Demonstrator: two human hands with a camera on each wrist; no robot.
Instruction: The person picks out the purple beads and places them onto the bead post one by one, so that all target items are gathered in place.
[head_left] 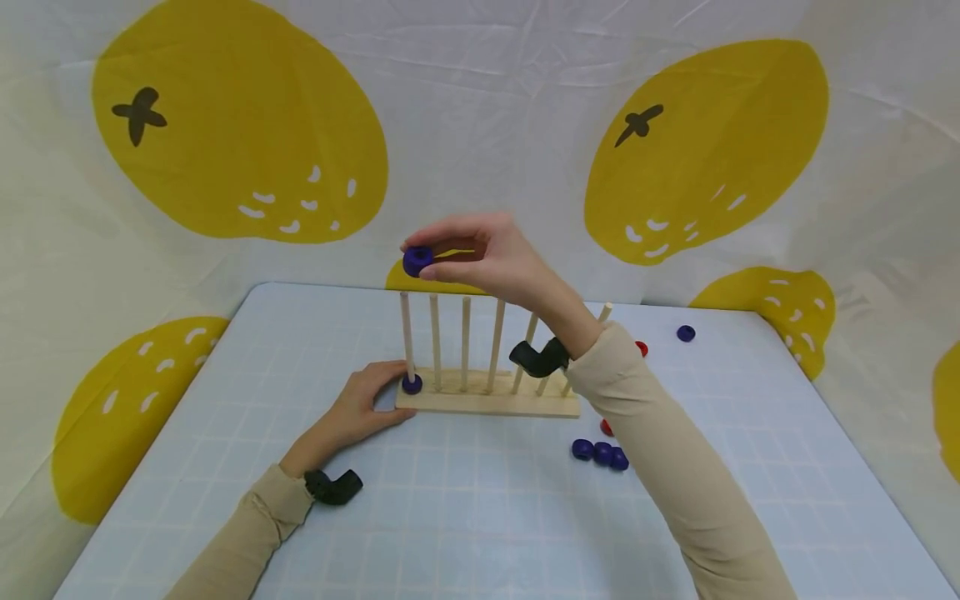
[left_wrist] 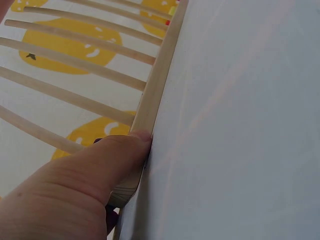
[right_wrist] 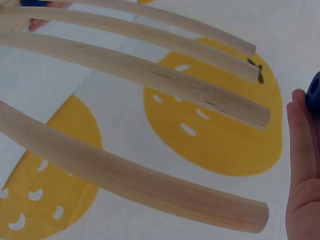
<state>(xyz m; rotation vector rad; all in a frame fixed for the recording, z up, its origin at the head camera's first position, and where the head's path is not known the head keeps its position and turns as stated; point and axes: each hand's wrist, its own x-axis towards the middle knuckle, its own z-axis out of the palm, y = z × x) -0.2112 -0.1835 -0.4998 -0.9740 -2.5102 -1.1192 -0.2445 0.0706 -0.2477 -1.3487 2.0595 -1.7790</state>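
A wooden peg rack (head_left: 487, 404) with a row of several upright pegs stands on the table. My left hand (head_left: 358, 408) grips its left end, thumb along the front edge of the base, as the left wrist view also shows. One dark purple bead (head_left: 412, 385) sits at the foot of the leftmost peg. High up, my right hand (head_left: 491, 257) pinches another purple bead (head_left: 417, 262) between thumb and fingers, above and slightly right of that peg's top. In the right wrist view this held bead (right_wrist: 314, 97) shows at the right edge, past the peg tips.
Three purple beads (head_left: 602, 454) lie in a row right of the rack's front. A red bead (head_left: 607, 427) peeks out beside the right sleeve, and another red bead (head_left: 641, 348) lies behind it. One purple bead (head_left: 686, 333) rests at the back right. A fruit-patterned curtain (head_left: 487, 125) hangs behind.
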